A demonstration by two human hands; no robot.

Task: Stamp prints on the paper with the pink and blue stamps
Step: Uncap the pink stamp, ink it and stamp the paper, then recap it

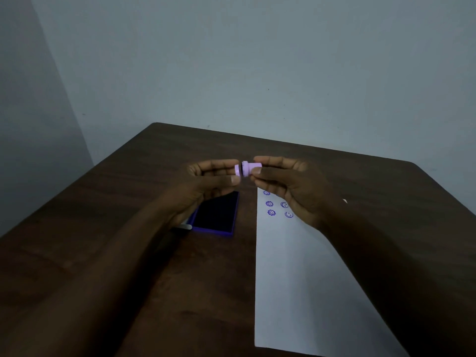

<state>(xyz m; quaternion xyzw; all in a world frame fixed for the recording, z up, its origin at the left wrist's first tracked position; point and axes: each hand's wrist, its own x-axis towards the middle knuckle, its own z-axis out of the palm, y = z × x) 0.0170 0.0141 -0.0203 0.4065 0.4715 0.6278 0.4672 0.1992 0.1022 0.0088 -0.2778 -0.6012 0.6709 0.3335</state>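
Note:
I hold a small pink stamp sideways in the air above the table, between both hands. My right hand pinches its body. The fingertips of my left hand pinch the cap end, a thin dark gap showing between cap and body. Below lies the white paper, with several purple prints, flowers and smiley faces, near its far end. My right arm covers part of the paper. No blue stamp is visible.
An open ink pad with a dark surface and purple rim lies on the brown wooden table, left of the paper and under my left hand. A pale wall stands behind the table.

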